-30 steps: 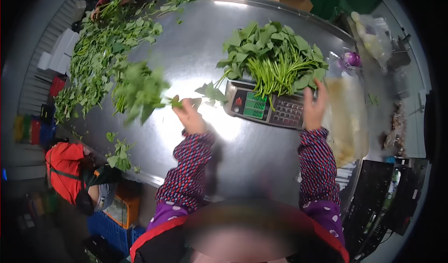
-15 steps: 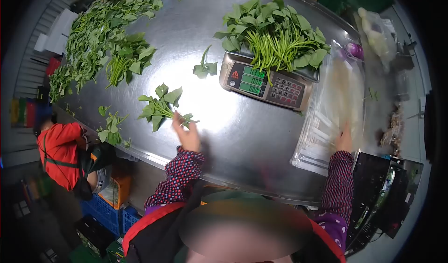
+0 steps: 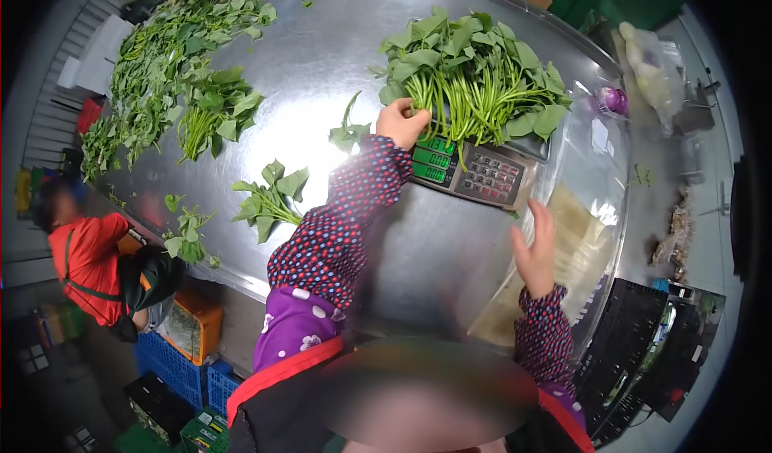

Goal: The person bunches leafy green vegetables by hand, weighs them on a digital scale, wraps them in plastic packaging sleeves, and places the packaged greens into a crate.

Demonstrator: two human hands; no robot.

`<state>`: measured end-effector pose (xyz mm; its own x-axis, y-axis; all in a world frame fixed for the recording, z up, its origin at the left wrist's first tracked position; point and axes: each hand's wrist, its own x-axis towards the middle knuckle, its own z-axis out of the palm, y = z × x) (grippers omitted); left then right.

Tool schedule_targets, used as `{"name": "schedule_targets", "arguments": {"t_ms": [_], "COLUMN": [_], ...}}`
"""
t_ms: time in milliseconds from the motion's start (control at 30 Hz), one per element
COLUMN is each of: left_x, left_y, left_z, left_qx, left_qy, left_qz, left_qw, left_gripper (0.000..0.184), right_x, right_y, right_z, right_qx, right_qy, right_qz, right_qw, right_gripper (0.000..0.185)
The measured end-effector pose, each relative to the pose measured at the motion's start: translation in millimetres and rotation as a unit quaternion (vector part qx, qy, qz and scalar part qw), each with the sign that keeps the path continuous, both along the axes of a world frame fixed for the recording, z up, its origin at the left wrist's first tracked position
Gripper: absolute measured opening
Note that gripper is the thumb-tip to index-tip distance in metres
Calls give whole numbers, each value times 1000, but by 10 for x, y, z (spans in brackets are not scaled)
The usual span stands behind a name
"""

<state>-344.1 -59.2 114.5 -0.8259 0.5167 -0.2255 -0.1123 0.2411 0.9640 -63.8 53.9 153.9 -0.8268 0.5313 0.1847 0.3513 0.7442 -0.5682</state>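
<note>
A large pile of leafy greens (image 3: pixel 482 75) lies on the digital scale (image 3: pixel 482 172), stems toward me. My left hand (image 3: pixel 402 123) is at the pile's left end, its fingers pinched on the stems there; the sleeve covers part of the scale's left side. Over the plastic bags (image 3: pixel 575 236), to the right of the scale, my right hand (image 3: pixel 537 248) has its fingers apart and holds nothing. A small bunch of greens (image 3: pixel 273 196) rests on the table left of my left forearm. Just beyond my left hand is a loose leafy sprig (image 3: pixel 348 134).
A heap of greens (image 3: pixel 161 59) covers the steel table's (image 3: pixel 322 35) far left. Another bunch (image 3: pixel 211 111) and a few sprigs (image 3: pixel 189 236) lie nearer. A purple onion (image 3: pixel 611 101) sits at right. One person in red (image 3: pixel 88 264) stands by the left edge.
My left hand has moved from the small bunch up to the pile on the scale. The right hand has come left and upward, and the top bag now lies differently, showing a yellowish surface.
</note>
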Motion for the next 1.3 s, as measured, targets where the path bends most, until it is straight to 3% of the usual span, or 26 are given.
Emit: {"name": "schedule_targets", "arguments": {"t_ms": [100,133,233,300,333,367,500,567,633,733,767,800,833,900,933,967,1000,1033,1067,1133,1167,1233,1300], "left_x": [-100,-101,-201,-255,-160,-170,-292,-367,-277,-3,61,163,267,596,739,908,1083,1245,1352,1389,1376,1262,1196], "left_y": [2,18,156,313,248,256,578,573,328,-246,-497,-745,-1016,-1513,-1660,-1843,-2017,-2171,-2342,-2358,-2387,-2433,-2490], "left_z": [-218,-88,-178,-512,-159,-195,-577,-578,-293,239,264,351,289,196,-294,-674,-998,-1455,-1614,-1253,-1171,-802,-364], "left_qx": [145,148,78,63,-11,-32,17,40,59,206,231,253,298,225,155,172,125,21,134,143,161,147,137], "left_qy": [-126,-158,-106,25,66,110,179,144,91,180,122,165,127,42,69,-23,-118,-92,-218,-196,-205,-133,11], "left_qz": [3,-12,-44,-28,-27,-24,-34,25,153,359,331,376,359,397,420,412,426,434,403,434,426,442,466], "left_qw": [981,976,990,997,997,993,983,988,982,892,907,876,875,889,891,894,888,896,879,867,866,875,874], "left_gripper": [51,51,44,43,45,44,40,38,31,25,24,24,25,20,20,20,17,25,26,29,30,30,30], "right_x": [-722,-984,-1638,-1894,-1969,-2029,-2137,-2164,-2171,-2197,-2196,-2204,-2204,-2119,-2025,-1921,-1779,-1609,-1449,-989,-709,-257,159], "right_y": [50,77,129,146,170,172,233,210,247,281,292,312,325,226,60,-114,-259,-315,-367,-814,-1130,-1617,-1915], "right_z": [194,156,-3,-58,-78,-111,-318,-302,-393,-437,-464,-483,-482,-376,-239,-121,-66,-198,-383,-526,-648,-671,-818], "right_qx": [-15,42,161,249,264,280,340,364,372,376,373,371,371,383,403,420,376,333,291,113,115,-62,-90], "right_qy": [73,90,105,54,39,29,-46,-106,-122,-147,-150,-152,-156,-95,-40,15,28,60,94,51,84,6,-21], "right_qz": [67,91,128,122,133,149,131,112,98,86,88,88,86,89,88,84,105,156,203,289,281,337,326], "right_qw": [995,991,973,959,955,948,930,918,915,911,911,912,911,914,910,903,920,928,930,949,949,939,941], "right_gripper": [36,36,38,44,48,51,51,48,47,47,47,47,47,44,43,42,37,36,35,31,27,18,12]}}
